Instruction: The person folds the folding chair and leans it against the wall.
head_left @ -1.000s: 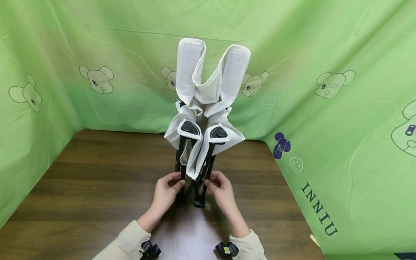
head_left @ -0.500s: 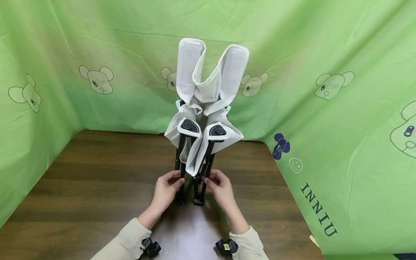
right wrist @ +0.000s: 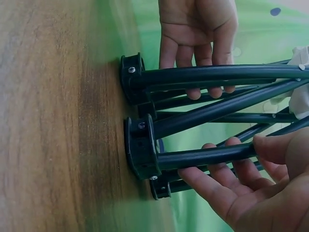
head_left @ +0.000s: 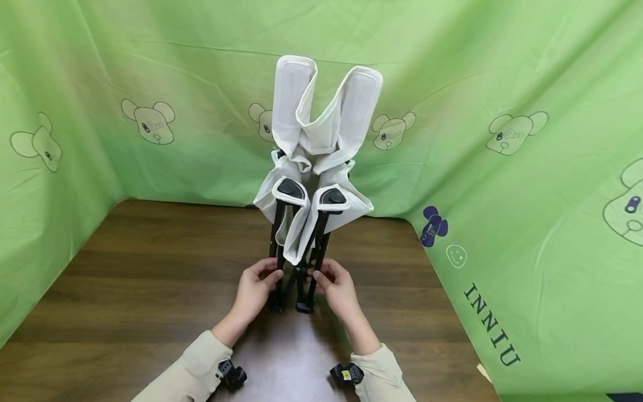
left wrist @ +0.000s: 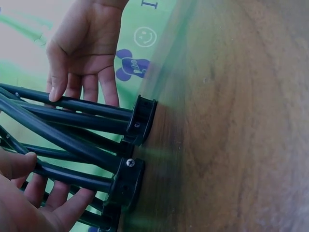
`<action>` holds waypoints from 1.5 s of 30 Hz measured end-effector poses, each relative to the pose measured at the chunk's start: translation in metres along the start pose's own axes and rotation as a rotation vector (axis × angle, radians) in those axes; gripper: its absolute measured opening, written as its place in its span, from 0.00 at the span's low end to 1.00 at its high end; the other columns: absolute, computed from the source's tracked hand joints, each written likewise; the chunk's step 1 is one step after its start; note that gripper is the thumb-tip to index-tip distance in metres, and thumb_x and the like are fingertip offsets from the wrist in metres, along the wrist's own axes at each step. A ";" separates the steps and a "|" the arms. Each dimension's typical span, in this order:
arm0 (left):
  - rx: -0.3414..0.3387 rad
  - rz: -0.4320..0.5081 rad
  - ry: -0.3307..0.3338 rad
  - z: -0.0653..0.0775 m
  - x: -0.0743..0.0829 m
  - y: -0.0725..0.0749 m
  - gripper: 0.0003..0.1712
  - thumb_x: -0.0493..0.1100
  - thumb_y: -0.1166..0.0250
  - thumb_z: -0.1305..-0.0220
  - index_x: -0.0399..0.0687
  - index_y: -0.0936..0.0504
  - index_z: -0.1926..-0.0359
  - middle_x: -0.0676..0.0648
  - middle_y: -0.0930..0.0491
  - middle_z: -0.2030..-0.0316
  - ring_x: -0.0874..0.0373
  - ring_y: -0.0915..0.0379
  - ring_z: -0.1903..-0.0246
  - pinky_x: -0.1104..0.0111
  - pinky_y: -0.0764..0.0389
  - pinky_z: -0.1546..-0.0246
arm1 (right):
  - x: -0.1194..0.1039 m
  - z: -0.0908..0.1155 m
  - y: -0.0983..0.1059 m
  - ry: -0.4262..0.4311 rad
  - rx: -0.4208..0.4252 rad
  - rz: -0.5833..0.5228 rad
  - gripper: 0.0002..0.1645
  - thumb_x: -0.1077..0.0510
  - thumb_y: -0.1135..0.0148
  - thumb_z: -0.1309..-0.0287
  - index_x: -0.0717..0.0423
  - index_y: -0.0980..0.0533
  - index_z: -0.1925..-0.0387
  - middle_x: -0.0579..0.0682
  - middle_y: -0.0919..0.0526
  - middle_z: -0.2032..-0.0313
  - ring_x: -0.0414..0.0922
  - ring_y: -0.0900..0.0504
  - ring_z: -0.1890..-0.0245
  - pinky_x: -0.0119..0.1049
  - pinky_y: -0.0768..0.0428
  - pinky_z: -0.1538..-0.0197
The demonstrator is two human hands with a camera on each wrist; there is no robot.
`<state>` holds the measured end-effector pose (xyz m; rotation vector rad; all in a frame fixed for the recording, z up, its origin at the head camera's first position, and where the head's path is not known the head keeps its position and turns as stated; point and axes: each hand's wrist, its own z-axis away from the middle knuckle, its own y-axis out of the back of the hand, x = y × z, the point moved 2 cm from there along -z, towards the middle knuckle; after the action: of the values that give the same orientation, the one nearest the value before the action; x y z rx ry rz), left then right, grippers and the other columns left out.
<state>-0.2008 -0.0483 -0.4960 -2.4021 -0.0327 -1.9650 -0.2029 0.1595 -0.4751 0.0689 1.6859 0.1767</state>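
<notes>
A folded camp chair [head_left: 319, 137] with white fabric and thin black legs stands upright in the middle of the head view. Its fabric droops in creases between the bunched frame parts. My left hand [head_left: 253, 291] grips a leg on the left side low down, thumb in front and fingers behind. On the right side my right hand [head_left: 340, 289] holds another leg the same way. Both wrist views show the crossing tubes; their black plastic feet [left wrist: 141, 121] are close to the tabletop. A foot [right wrist: 141, 147] with a screw in it shows below the right hand's leg.
A brown wood-grain table [head_left: 150, 268] lies under the chair. Green cloth [head_left: 201, 72] printed with mouse faces hangs behind and on both sides. A camera [head_left: 232, 374] is strapped to the left wrist, another camera [head_left: 346, 375] to the right.
The chair and both hands have shifted slightly up in the head view, away from the person. Both hands keep their hold on the legs, and the chair stays folded.
</notes>
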 end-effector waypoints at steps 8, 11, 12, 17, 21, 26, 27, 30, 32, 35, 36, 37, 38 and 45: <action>-0.004 -0.037 -0.045 -0.006 0.001 -0.001 0.12 0.30 0.34 0.33 0.32 0.16 0.50 0.36 0.14 0.60 0.43 0.19 0.65 0.74 0.21 0.71 | 0.002 -0.005 -0.003 0.005 -0.010 -0.003 0.13 0.66 0.39 0.30 0.62 0.21 0.46 0.62 0.14 0.57 0.60 0.13 0.55 0.67 0.17 0.56; -0.018 -0.087 -0.073 -0.008 0.000 0.000 0.11 0.31 0.34 0.31 0.33 0.17 0.49 0.37 0.13 0.60 0.42 0.19 0.64 0.74 0.21 0.70 | 0.003 -0.007 -0.004 0.025 -0.016 0.012 0.13 0.66 0.40 0.29 0.64 0.22 0.46 0.63 0.14 0.57 0.63 0.14 0.54 0.67 0.17 0.57; -0.023 -0.114 -0.082 -0.009 0.000 0.000 0.11 0.31 0.35 0.31 0.33 0.17 0.49 0.38 0.13 0.60 0.44 0.19 0.64 0.74 0.21 0.68 | 0.004 -0.008 -0.004 0.033 -0.020 0.024 0.13 0.65 0.40 0.29 0.64 0.22 0.46 0.63 0.14 0.57 0.64 0.14 0.54 0.66 0.16 0.57; -0.045 -0.238 -0.133 -0.012 -0.001 0.000 0.11 0.33 0.35 0.29 0.36 0.18 0.48 0.43 0.12 0.59 0.56 0.18 0.61 0.73 0.20 0.62 | 0.006 -0.011 -0.006 0.072 -0.052 0.094 0.11 0.65 0.45 0.26 0.62 0.24 0.46 0.65 0.14 0.57 0.64 0.13 0.55 0.62 0.14 0.59; -0.055 -0.255 -0.164 -0.014 0.000 0.002 0.11 0.33 0.35 0.30 0.35 0.19 0.48 0.41 0.12 0.59 0.54 0.17 0.61 0.72 0.19 0.63 | 0.007 -0.014 -0.006 0.077 -0.074 0.091 0.11 0.65 0.46 0.25 0.63 0.25 0.45 0.64 0.13 0.57 0.62 0.13 0.55 0.60 0.14 0.58; -0.079 -0.231 -0.147 -0.019 -0.002 0.005 0.11 0.32 0.35 0.30 0.34 0.19 0.48 0.38 0.12 0.59 0.44 0.17 0.65 0.73 0.19 0.69 | 0.008 -0.019 -0.007 0.077 -0.090 0.093 0.12 0.65 0.46 0.25 0.64 0.25 0.45 0.62 0.13 0.57 0.62 0.12 0.55 0.58 0.13 0.58; -0.086 -0.219 -0.136 -0.020 -0.003 0.006 0.11 0.32 0.36 0.29 0.35 0.19 0.48 0.38 0.12 0.59 0.42 0.17 0.65 0.73 0.19 0.70 | 0.008 -0.020 -0.007 0.080 -0.093 0.095 0.12 0.65 0.46 0.25 0.64 0.26 0.45 0.63 0.13 0.57 0.62 0.12 0.55 0.57 0.13 0.59; -0.103 -0.208 -0.132 -0.024 -0.005 0.007 0.10 0.32 0.36 0.29 0.35 0.19 0.49 0.38 0.12 0.59 0.38 0.17 0.65 0.72 0.18 0.70 | 0.009 -0.025 -0.007 0.099 -0.101 0.106 0.12 0.65 0.46 0.25 0.66 0.26 0.45 0.64 0.13 0.57 0.62 0.12 0.56 0.55 0.12 0.60; -0.114 -0.213 -0.139 -0.028 -0.007 0.008 0.10 0.33 0.36 0.29 0.36 0.19 0.49 0.38 0.12 0.59 0.38 0.18 0.66 0.72 0.18 0.71 | 0.009 -0.027 -0.007 0.110 -0.104 0.108 0.12 0.65 0.46 0.25 0.66 0.26 0.45 0.66 0.13 0.57 0.63 0.12 0.56 0.55 0.12 0.60; -0.129 -0.225 -0.151 -0.033 -0.009 0.010 0.10 0.33 0.36 0.28 0.37 0.19 0.48 0.40 0.12 0.59 0.38 0.18 0.66 0.71 0.18 0.71 | 0.006 -0.029 -0.007 0.114 -0.104 0.105 0.12 0.66 0.46 0.25 0.67 0.26 0.45 0.69 0.14 0.56 0.67 0.14 0.55 0.60 0.13 0.59; -0.134 -0.230 -0.157 -0.034 -0.009 0.010 0.10 0.33 0.36 0.28 0.37 0.19 0.48 0.40 0.12 0.59 0.38 0.18 0.67 0.71 0.18 0.71 | 0.006 -0.030 -0.007 0.116 -0.103 0.107 0.12 0.66 0.46 0.25 0.66 0.26 0.45 0.69 0.14 0.56 0.67 0.14 0.55 0.60 0.13 0.59; -0.139 -0.237 -0.164 -0.035 -0.010 0.010 0.10 0.33 0.36 0.29 0.37 0.19 0.48 0.40 0.12 0.59 0.38 0.18 0.67 0.71 0.18 0.71 | 0.006 -0.030 -0.008 0.114 -0.101 0.111 0.11 0.65 0.46 0.25 0.65 0.26 0.45 0.68 0.14 0.56 0.67 0.14 0.55 0.60 0.13 0.59; -0.141 -0.243 -0.165 -0.036 -0.010 0.011 0.10 0.33 0.36 0.28 0.37 0.19 0.48 0.40 0.12 0.60 0.38 0.18 0.68 0.71 0.18 0.71 | 0.006 -0.031 -0.008 0.117 -0.100 0.114 0.11 0.65 0.46 0.25 0.65 0.26 0.46 0.68 0.14 0.56 0.66 0.13 0.55 0.60 0.13 0.59; -0.130 -0.321 -0.210 -0.043 -0.013 0.010 0.10 0.33 0.37 0.28 0.35 0.20 0.48 0.41 0.13 0.62 0.52 0.21 0.74 0.70 0.20 0.74 | 0.012 -0.039 -0.011 0.151 -0.078 0.181 0.11 0.65 0.46 0.25 0.62 0.26 0.46 0.61 0.12 0.58 0.58 0.11 0.58 0.46 0.11 0.63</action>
<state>-0.2448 -0.0605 -0.5009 -2.8320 -0.3261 -1.8685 -0.2422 0.1479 -0.4845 0.1531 1.8212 0.3917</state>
